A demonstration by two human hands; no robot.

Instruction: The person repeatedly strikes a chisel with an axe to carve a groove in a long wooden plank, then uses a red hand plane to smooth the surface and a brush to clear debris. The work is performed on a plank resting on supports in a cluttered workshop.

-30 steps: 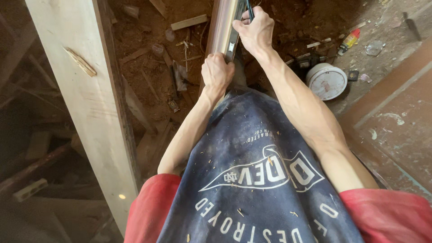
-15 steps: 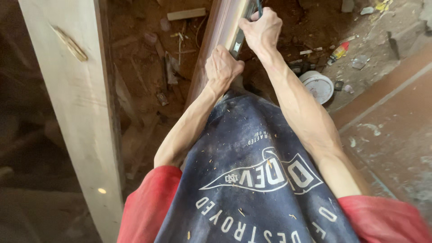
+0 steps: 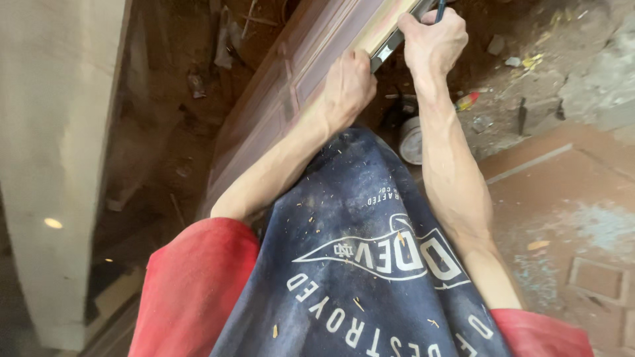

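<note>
Worker bends over a reddish-brown panelled wooden door (image 3: 291, 86) stood on edge, left hand (image 3: 347, 89) now clamped w/ fingers over its pale top edge, right hand (image 3: 433, 41) closed around a dark pencil-like tool beside a dark metal straightedge (image 3: 395, 43) lying on that edge. Vs. half a sec. ago, both hands sit lower in view & the door's panels show; grips look unchanged, so marking seems ongoing. A round white tin (image 3: 411, 140) sits on the rubble floor below.

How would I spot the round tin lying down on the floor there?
Start at the reddish wooden door that both hands grip. Look below the right hand, between the forearms, to the dirt floor. The round tin is the only pale, circular thing among scattered rubble.
</note>
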